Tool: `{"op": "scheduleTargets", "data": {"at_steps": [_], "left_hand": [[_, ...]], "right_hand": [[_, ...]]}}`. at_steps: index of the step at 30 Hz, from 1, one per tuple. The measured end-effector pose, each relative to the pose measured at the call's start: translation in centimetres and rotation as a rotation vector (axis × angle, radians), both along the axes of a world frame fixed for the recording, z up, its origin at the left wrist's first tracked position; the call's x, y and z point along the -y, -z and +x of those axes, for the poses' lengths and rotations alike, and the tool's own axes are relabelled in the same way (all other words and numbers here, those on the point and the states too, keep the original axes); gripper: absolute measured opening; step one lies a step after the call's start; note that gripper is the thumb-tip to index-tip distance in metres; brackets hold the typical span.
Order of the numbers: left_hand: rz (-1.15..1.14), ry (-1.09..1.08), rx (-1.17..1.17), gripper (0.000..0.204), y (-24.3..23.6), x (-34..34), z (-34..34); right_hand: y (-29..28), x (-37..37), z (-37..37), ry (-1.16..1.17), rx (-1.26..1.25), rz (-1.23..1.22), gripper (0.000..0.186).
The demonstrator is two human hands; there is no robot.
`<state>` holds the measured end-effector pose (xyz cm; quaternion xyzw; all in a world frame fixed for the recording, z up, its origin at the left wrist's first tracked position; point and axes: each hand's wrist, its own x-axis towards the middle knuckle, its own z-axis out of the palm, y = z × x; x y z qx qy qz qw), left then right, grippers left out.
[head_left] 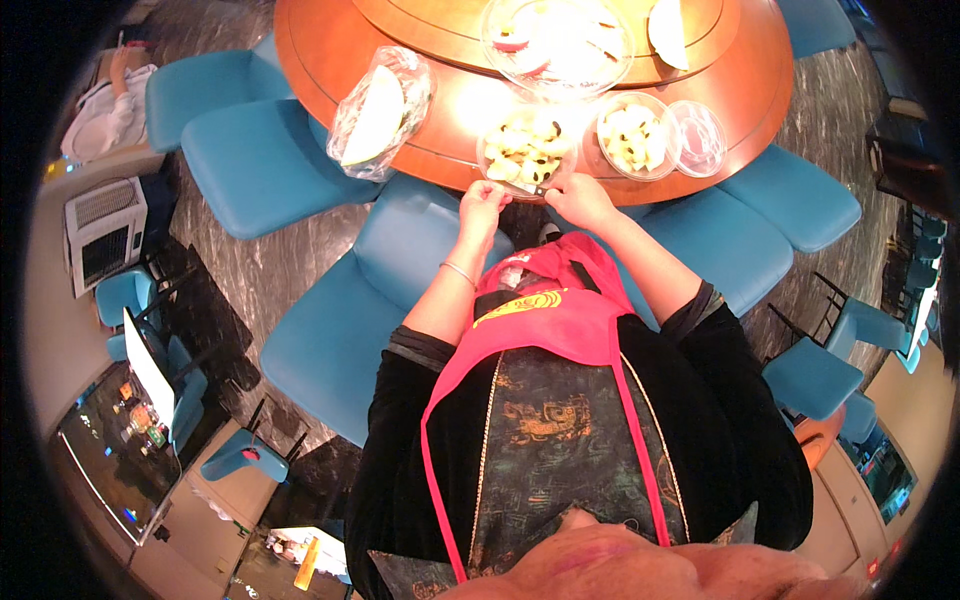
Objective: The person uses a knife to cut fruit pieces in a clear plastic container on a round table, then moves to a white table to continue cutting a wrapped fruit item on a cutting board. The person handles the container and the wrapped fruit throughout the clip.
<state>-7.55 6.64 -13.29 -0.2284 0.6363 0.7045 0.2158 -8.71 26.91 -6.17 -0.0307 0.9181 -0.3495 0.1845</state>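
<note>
My right hand (583,200) is closed on a small knife (527,187), its blade pointing left at the near rim of a clear round bowl (481,150). Pale yellow cut fruit pieces (525,140) with dark bits fill this bowl. The fingers of my left hand (483,207) are pinched together by the bowl's lower left edge, near the blade tip; what they hold, if anything, is too small to make out. To the right stands a second clear bowl (603,157) of similar fruit pieces. A clear round plastic lid or container (700,140) lies against it.
On the round wooden table (755,95), a pale melon wedge (375,115) lies in clear plastic at the left. A large clear bowl (487,62) and another wedge (668,35) are on the raised turntable (440,35). Blue chairs (330,330) surround me. Glare washes out the table's middle.
</note>
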Motion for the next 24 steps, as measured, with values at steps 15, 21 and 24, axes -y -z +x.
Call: {"op": "scheduleTargets", "data": {"at_steps": [15,21,24], "left_hand": [[-0.17,0.058,-0.185,0.013,2.6,0.1,0.1],[-0.183,0.06,-0.185,0.012,2.9,-0.1,0.5],[-0.205,0.076,-0.189,0.013,2.3,-0.3,0.3]], "right_hand": [[-4.4,-6.1,-3.1,0.053,-0.107,0.379,0.024],[-4.0,-4.8,-3.5,-0.04,-0.156,0.483,0.023],[-3.1,-4.1,-3.9,-0.073,-0.127,0.523,0.025]]}}
